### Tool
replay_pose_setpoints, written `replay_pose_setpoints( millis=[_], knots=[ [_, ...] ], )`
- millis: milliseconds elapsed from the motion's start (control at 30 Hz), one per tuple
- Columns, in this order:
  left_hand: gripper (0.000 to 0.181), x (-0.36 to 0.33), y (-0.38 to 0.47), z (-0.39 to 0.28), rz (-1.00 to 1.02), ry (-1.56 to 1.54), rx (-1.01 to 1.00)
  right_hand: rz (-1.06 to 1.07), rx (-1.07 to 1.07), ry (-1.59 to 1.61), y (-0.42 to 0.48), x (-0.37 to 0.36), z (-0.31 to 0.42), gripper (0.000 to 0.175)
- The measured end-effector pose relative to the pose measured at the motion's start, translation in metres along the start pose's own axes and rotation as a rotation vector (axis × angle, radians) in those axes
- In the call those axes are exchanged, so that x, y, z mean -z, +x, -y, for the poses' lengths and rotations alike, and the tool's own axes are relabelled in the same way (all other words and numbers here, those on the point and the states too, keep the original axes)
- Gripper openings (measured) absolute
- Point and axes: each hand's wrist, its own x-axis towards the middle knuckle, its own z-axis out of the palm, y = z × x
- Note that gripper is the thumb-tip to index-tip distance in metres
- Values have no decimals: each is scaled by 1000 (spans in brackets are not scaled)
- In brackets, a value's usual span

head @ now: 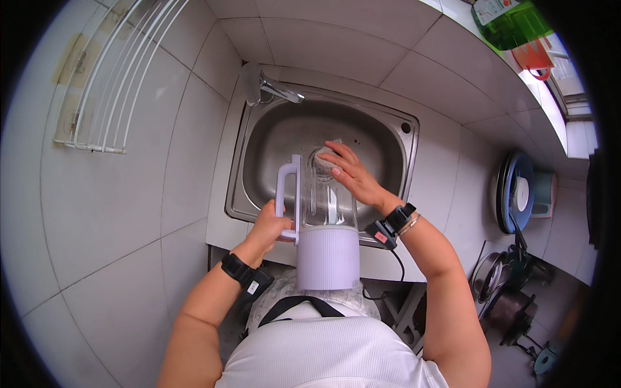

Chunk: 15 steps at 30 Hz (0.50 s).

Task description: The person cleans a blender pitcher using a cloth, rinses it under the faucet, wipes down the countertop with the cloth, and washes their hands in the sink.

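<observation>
My left hand (271,224) grips the lavender handle of a blender (328,259) near the handle's lower end. The blender has a clear jar (334,206) and a ribbed lavender base. It is tilted, with the jar end over the stainless steel sink (378,123) and the base towards my body. My right hand (353,175) is at the far end of the jar, fingers extended and slightly apart. Beneath those fingertips lies a pale, mesh-like piece (326,157) around the drain. Whether my right fingers touch it or the jar rim is unclear.
A chrome faucet (281,89) stands at the sink's back left corner. On the left wall hangs a white wire rack (114,82). A blue basin (521,194) leans on the right, above several pots and pans (509,305). A green bottle (514,24) stands on the sill.
</observation>
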Motion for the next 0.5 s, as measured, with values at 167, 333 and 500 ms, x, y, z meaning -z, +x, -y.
replay_pose_setpoints(
  millis=[167, 333, 500],
  knots=[
    [37, 4, 6, -13, -33, 105, -5, 185, 103, -116, -23, -19, 43, 37],
    [35, -11, 15, -26, -222, 783, -312, 106, 105, -347, 0, -19, 30, 37],
    [36, -18, 19, -30, -298, 908, -291, -3, 32, -382, 36, -26, 14, 38]
  ],
)
